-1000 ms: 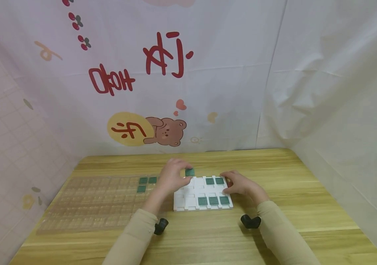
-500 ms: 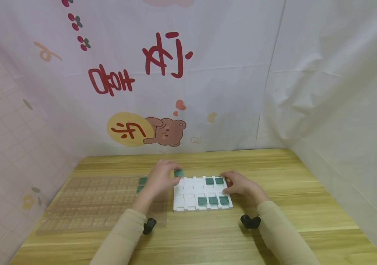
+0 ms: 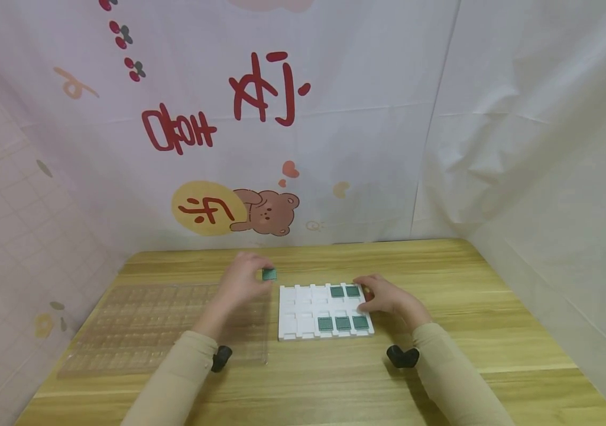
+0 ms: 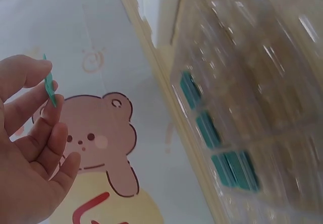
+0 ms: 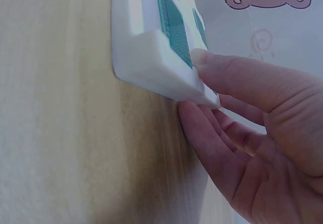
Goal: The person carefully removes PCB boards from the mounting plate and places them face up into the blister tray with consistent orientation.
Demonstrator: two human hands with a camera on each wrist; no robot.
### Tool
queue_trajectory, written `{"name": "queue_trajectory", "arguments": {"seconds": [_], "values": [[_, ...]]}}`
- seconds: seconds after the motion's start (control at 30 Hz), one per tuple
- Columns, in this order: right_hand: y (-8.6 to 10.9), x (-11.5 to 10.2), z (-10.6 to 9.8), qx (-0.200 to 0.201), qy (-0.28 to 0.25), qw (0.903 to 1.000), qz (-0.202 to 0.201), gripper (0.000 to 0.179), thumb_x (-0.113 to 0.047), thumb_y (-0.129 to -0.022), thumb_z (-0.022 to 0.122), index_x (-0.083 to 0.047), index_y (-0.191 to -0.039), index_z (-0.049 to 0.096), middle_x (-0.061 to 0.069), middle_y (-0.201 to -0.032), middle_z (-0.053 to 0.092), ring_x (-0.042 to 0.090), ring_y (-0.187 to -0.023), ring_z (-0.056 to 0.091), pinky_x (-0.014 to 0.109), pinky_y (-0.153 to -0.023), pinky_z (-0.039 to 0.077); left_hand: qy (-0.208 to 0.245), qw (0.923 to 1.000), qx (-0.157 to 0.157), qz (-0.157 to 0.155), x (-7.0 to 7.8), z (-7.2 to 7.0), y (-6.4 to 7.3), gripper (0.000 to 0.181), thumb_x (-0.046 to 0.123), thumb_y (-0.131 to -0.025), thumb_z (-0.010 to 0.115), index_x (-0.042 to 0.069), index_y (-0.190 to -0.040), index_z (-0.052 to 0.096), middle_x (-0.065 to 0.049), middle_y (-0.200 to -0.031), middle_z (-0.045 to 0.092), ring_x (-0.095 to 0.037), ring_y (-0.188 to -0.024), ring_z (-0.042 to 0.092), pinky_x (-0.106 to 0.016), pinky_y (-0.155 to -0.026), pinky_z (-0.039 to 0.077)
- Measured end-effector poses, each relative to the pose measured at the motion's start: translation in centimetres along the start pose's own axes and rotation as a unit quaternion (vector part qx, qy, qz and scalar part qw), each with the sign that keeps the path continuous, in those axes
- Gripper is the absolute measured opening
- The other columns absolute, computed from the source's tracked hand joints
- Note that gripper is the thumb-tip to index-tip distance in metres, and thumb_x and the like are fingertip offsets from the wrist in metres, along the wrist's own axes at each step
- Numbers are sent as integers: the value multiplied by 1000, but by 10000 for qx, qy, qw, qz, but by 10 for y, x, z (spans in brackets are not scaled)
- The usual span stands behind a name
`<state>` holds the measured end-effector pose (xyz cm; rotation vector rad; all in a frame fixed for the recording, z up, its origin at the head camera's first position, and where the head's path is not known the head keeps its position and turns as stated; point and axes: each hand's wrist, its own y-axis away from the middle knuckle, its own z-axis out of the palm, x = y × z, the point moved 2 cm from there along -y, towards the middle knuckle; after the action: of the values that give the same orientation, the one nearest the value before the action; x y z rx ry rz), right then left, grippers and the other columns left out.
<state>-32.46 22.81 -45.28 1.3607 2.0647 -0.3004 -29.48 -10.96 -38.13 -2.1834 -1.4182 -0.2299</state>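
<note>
Five green squares (image 3: 342,323) sit in the right part of the white tray (image 3: 289,309), two far, three near. The right hand (image 3: 386,297) holds the white tray's right edge with bent thumb and fingers. The left hand (image 3: 240,279), open just a little, pinches a loose green square (image 3: 269,274) near the white tray's far left corner. A clear tray (image 3: 138,322) lies on the desk (image 3: 334,384), left of the white tray.

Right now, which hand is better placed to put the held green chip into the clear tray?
Left, I would judge. The left hand pinches the green chip and is nearer the clear tray. The right hand grips the right edge of the white tray.
</note>
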Motion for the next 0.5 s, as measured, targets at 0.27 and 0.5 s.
{"name": "queue_trajectory", "arguments": {"seconds": [0.27, 0.5], "values": [[0, 1, 0, 24, -13, 10000, 40, 69, -13, -81, 81, 0, -141, 49, 26, -137, 42, 28, -104, 54, 49, -97, 44, -169, 9998, -46, -81, -13, -4, 6, 25, 14, -76, 82, 7, -100, 75, -8, -106, 69, -29, -102, 54, -45, -89, 45], [0, 1, 0, 4, -3, 9999, 125, 69, -14, -82, 80, -2, -142, 49, 24, -138, 42, 27, -102, 53, 48, -96, 45, -293, 9993, -173, -137, -24, -5, 12, 24, 13, -77, 83, 6, -99, 75, -6, -100, 69, -27, -96, 53, -45, -85, 44]]}}
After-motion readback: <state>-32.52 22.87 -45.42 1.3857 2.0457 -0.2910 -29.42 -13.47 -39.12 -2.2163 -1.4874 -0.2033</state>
